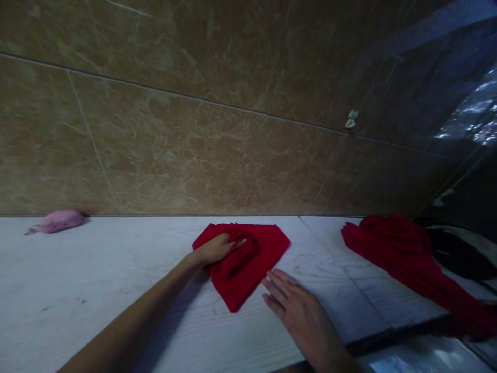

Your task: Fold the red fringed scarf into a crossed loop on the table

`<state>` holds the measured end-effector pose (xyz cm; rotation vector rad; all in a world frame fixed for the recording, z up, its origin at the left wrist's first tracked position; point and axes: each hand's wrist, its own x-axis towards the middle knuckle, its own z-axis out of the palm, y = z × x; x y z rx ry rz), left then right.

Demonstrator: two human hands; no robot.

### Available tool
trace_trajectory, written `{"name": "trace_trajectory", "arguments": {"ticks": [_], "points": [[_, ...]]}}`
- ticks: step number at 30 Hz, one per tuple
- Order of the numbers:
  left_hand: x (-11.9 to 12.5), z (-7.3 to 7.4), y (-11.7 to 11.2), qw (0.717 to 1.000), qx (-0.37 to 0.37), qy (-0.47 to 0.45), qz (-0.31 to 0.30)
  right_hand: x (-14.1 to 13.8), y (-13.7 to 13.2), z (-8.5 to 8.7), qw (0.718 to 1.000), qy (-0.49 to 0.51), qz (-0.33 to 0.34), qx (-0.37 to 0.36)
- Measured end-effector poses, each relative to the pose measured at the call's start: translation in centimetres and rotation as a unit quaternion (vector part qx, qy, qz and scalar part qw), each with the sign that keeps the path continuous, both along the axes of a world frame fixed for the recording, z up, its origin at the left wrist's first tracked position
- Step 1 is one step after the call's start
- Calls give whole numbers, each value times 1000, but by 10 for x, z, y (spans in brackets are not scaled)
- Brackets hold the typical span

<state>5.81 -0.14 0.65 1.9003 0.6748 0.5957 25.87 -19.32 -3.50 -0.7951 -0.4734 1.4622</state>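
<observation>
A red cloth point(267, 246) lies partly folded on the pale wood-grain surface, with one corner pointing toward me. My left hand point(215, 249) reaches in from the left and is closed on a bunched-up part of the cloth; most of its fingertips are hidden in the folds. At the cloth's lower right edge, my right hand point(297, 305) is open, palm down, with its fingers stretched out and the fingertips beside or just touching the edge.
A brown marbled tile wall point(217, 150) rises behind the pale surface point(116, 274). To the right lies a pile of red fabric point(404, 254), with a black item point(462, 254) beside it. A small pink bundle point(60, 221) rests against the wall at far left.
</observation>
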Motion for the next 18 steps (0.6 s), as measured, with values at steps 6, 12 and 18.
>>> {"name": "trace_trajectory", "arguments": {"ticks": [6, 12, 18], "points": [[0, 5, 2, 998, 26, -42, -27, -6, 1, 0, 1000, -14, -11, -1], [5, 2, -4, 993, -34, -22, -113, -3, 7, -5, 999, -41, 7, 2], [0, 1, -2, 971, -212, -94, -49, 3, 8, -6, 998, -58, -4, 2]]}}
